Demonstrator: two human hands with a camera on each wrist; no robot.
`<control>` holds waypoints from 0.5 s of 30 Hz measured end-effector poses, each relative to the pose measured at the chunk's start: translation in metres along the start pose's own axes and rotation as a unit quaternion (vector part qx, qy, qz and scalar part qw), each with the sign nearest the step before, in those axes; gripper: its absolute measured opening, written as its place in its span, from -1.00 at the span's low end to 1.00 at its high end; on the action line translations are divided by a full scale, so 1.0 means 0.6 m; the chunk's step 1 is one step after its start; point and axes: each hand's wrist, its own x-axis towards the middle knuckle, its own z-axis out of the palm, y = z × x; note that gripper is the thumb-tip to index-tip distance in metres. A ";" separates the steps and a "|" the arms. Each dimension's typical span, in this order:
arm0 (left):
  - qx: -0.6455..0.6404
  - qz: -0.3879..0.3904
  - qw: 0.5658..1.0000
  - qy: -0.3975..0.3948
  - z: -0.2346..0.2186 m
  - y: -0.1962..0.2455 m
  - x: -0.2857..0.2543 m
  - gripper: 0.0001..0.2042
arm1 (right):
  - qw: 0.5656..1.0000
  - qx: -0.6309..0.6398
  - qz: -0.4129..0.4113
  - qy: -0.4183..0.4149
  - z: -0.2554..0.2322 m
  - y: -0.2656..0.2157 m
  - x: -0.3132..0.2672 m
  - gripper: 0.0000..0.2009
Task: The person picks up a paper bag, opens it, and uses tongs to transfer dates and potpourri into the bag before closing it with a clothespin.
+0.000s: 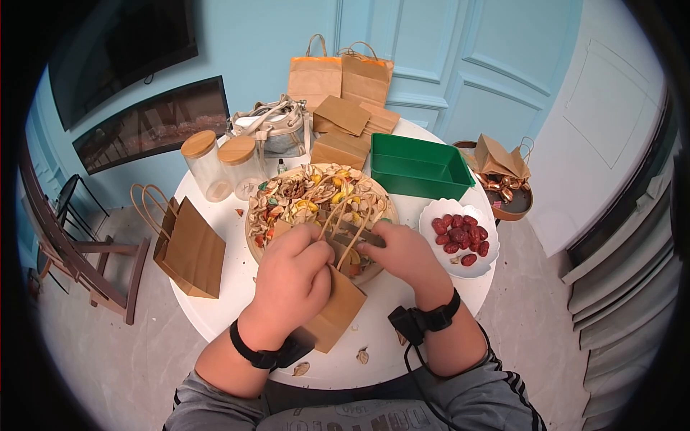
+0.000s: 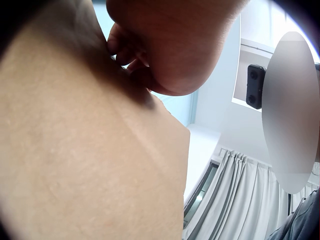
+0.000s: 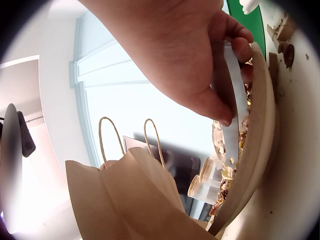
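the bag [image 1: 334, 320] is gripped near its top by the left hand [image 1: 291, 280], tilted beside the petals [image 1: 295, 195]; a grey tool [image 3: 241, 100] is held among them by the right hand [image 1: 415, 262]. being paper, the bag is probably light, limp and easily creased, best held at its rim or handles [image 3: 100, 137]. some room is offered on the bench [image 1: 241, 291] toward the upright bag [image 1: 188, 255]; rightward, movement is limited by the plate [image 1: 481, 267], and ahead by the green box [image 1: 417, 176].

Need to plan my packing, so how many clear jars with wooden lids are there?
2. One clear jar stands toward the left of the white table; the second jar is just right of it, near the handbag. More could hide behind the bags.
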 end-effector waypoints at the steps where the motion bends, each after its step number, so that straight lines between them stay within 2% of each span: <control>1: 0.000 -0.001 1.000 -0.001 0.000 0.000 0.000 -0.90 | 1.000 -0.012 -0.006 0.001 0.001 0.000 0.000 -0.65; 15: -0.003 -0.005 1.000 0.002 0.005 0.000 0.001 -0.89 | 0.997 -0.030 -0.062 0.033 0.005 0.006 -0.002 -0.68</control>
